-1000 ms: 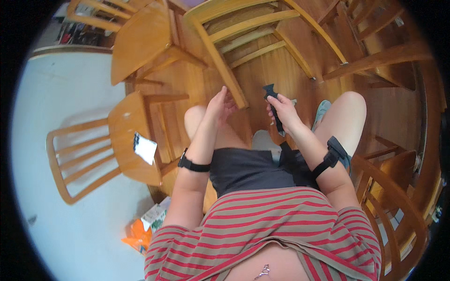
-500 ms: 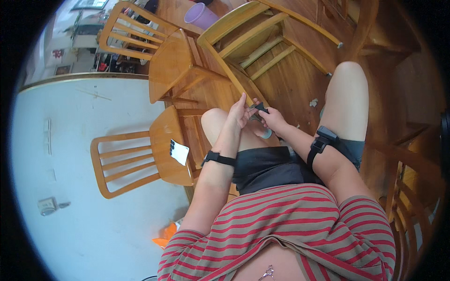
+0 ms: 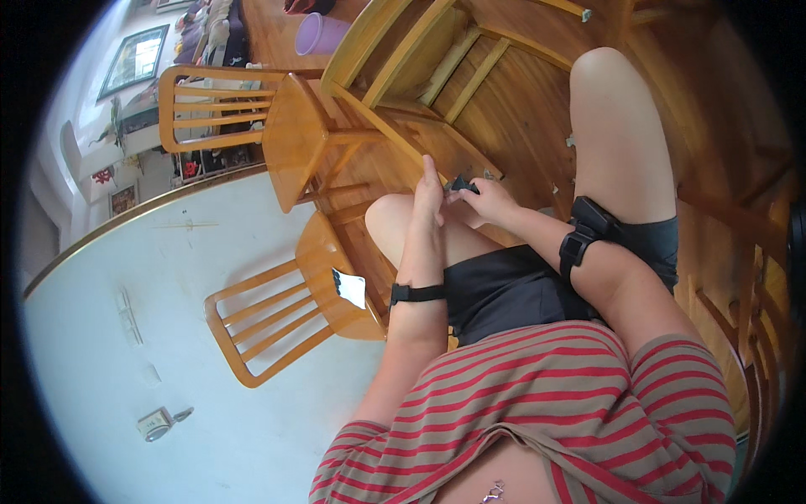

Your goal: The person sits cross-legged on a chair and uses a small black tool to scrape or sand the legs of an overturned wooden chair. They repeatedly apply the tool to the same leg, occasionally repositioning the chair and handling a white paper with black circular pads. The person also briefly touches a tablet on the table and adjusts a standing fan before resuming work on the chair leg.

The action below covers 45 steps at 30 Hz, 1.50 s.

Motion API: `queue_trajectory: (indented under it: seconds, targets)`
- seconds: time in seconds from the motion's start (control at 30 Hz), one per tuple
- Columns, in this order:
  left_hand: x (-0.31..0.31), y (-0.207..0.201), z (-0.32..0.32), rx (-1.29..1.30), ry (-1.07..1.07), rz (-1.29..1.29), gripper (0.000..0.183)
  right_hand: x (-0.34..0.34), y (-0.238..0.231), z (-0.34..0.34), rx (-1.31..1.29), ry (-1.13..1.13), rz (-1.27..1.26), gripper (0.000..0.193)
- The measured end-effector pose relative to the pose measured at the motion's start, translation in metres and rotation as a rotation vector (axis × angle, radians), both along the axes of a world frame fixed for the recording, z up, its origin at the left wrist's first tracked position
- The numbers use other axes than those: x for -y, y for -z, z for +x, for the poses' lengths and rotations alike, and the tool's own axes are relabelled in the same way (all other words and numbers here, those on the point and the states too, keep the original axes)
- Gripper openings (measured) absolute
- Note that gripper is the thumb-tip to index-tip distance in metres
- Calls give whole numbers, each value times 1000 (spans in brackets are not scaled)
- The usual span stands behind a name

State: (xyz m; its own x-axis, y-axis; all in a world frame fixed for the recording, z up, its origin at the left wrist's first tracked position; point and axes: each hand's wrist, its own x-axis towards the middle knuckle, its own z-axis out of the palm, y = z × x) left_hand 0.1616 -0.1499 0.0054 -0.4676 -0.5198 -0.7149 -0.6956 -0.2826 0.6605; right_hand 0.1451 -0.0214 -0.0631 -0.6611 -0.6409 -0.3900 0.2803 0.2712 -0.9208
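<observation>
I sit with both hands raised over my left knee [image 3: 388, 220]. My right hand [image 3: 485, 202] grips a small black object [image 3: 462, 184], mostly hidden by the fingers. My left hand [image 3: 429, 199] stands edge-on beside it, fingers straight, its fingertips touching or very near the black object. A black band is on each wrist. My right knee [image 3: 611, 84] is raised higher in the picture.
A round white table [image 3: 168, 336] lies at my left, with a small metal thing [image 3: 157, 422] on it. Wooden chairs [image 3: 285, 311] stand around it, one bearing a white card [image 3: 350, 287]. A purple bucket [image 3: 319, 34] sits on the wooden floor beyond.
The view has swung further left, showing more of the white table. My two hands, apart a second ago, have come together over the left knee around the black object.
</observation>
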Motion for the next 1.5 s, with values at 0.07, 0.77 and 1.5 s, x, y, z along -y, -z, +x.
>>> queue_trajectory:
  seconds: [0.07,0.77,1.5]
  targets:
    - [3,-2,0,27,21,11,69,-1,-4,3,11,-8,-20,29]
    - [-2,1,2,56,39,-98,70,-11,-45,1,-54,-174,65,31]
    - [7,7,6,69,70,-36,72,-14,-39,-4,-162,-176,-1,25]
